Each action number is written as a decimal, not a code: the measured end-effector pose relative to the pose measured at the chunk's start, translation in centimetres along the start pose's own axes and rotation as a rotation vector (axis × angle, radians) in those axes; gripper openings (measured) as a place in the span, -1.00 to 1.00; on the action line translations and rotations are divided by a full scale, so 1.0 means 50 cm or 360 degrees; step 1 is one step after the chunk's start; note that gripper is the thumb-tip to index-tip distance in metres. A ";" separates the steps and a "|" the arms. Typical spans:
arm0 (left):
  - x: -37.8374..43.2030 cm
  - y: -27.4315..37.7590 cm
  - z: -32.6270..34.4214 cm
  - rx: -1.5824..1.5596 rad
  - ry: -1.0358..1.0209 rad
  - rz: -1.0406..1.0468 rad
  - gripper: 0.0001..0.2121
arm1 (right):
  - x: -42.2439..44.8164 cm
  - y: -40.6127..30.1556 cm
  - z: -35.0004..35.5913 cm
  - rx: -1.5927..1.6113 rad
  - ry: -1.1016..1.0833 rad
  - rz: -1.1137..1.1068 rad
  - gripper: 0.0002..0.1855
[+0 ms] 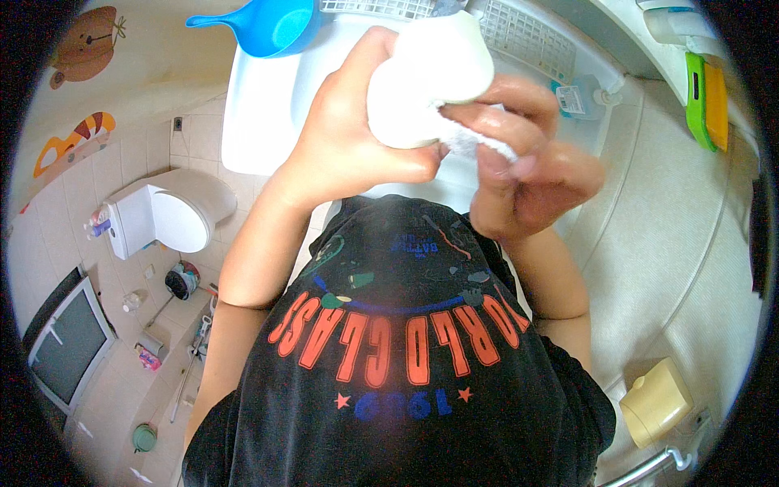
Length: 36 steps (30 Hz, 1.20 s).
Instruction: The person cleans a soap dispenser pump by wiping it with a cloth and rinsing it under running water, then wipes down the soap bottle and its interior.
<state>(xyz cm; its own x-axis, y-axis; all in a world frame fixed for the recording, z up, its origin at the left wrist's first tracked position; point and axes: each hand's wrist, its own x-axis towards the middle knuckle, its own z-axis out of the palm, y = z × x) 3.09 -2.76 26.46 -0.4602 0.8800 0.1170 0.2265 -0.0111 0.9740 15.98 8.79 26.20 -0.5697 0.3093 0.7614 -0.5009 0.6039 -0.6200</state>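
Observation:
A rounded, pale cream-white object [429, 79], perhaps a cup or small container, is held up over a white washbasin [258, 122]. My left hand [359, 122] is wrapped around its near side, with the thumb underneath. On the other side, my right hand [529, 158] pinches a white, fluffy cloth or pad [471, 141] against the object's lower edge. The right fingers are partly blurred, and the inside of the object does not show.
A blue plastic dipper [277, 27] rests at the basin's far left rim. White plastic racks [529, 39] and a clear bottle [575, 100] lie beyond my right hand. A green and yellow item [706, 100] stands on the right ledge; a toilet [176, 210] is at left.

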 end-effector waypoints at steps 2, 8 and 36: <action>0.000 -0.006 0.002 0.0049 0.0067 0.0086 -0.46 | -0.002 -0.002 0.005 -0.0121 -0.0107 -0.0005 -0.74; 0.005 0.013 0.007 0.0110 0.0107 0.0102 -0.45 | -0.003 0.004 0.012 0.0255 0.0270 0.0016 -0.77; 0.016 0.007 0.020 0.0210 0.0216 -0.0064 -0.41 | -0.026 0.041 -0.024 0.0171 0.0069 0.0157 -0.74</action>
<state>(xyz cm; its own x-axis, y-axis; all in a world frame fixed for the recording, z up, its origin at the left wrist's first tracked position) 3.66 -1.59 26.71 -0.5810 0.8061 0.1121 0.3117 0.0932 0.9456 16.46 10.51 24.16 -0.5919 0.3962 0.7019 -0.5122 0.4875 -0.7071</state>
